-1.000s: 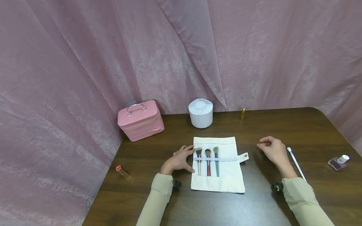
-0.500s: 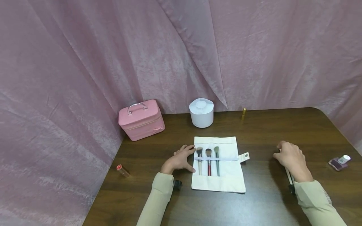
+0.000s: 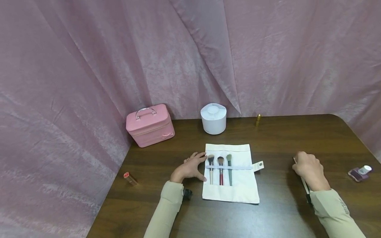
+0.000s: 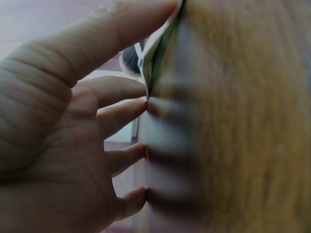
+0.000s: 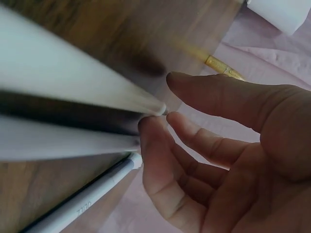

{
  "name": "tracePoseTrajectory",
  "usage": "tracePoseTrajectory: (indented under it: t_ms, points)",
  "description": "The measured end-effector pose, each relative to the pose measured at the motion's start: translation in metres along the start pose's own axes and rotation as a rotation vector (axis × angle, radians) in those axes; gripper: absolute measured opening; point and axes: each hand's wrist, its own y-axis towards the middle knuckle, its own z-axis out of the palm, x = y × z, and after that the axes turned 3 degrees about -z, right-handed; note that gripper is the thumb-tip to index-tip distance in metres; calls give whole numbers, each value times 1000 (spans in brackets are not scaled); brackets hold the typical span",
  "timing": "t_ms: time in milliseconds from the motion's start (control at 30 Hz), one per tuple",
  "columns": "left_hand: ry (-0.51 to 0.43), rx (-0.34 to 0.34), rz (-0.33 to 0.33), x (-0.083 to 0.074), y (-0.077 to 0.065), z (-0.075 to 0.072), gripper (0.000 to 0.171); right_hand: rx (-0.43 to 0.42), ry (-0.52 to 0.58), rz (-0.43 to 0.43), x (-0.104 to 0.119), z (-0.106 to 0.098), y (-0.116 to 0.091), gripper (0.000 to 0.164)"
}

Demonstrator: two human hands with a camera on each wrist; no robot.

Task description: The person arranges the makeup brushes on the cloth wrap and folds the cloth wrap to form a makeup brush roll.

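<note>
My left hand rests at the left edge of a white cloth brush roll, thumb and fingers spread with their tips at the edge. A band across the roll holds three makeup brushes: a pale-handled one, a red one and a green one. My right hand is low over the table at the right, fingers curled, thumb standing apart. In the right wrist view its fingertips are right at the narrow ends of two tapered white prongs; I cannot tell whether it grips them.
Beyond the prongs lies a white lettered stick. Along the back stand a pink case, a white lidded container and a small gold tube. A lipstick-like tube is at left, a purple nail polish bottle at right.
My right hand has moved rightward from beside the white stick to over it, hiding it in the head view, then settled lower with curled fingers. My left hand has stayed at the roll's edge.
</note>
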Motion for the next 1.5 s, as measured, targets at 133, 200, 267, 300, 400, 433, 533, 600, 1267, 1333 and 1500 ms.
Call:
tracePoseTrajectory:
  t_ms: [133,200,267,300,400,433,533,600,1267,1333,1500]
  points:
    - [3,-5,1,0,0,0,95,-7,11,-5,0,0,0,15]
    - [7,-6,-2,-1,0,1,95,-7,13,-9,0,0,0,19]
    - [8,-8,-4,-1,0,1,95,-3,15,-19,1,0,1,17]
    - [8,-8,-5,-1,0,1,95,3,20,-26,1,0,1,13]
    - [2,-10,-10,-2,-1,0,94,19,31,-40,2,-1,3,4]
    - [1,-11,-11,-1,-1,0,94,20,36,-47,3,-1,4,7]
    - [-1,-11,-13,-2,-1,0,94,31,51,-51,5,-3,6,18]
    - [1,-10,-16,-1,0,0,94,40,69,-46,8,-3,8,22]
    - [1,-5,-11,1,1,2,95,28,660,-33,37,0,11,31]
    - [-3,-4,-11,1,1,2,95,33,743,-36,40,1,12,31]
    - [3,-9,-6,0,1,1,95,39,893,-43,49,5,16,27]
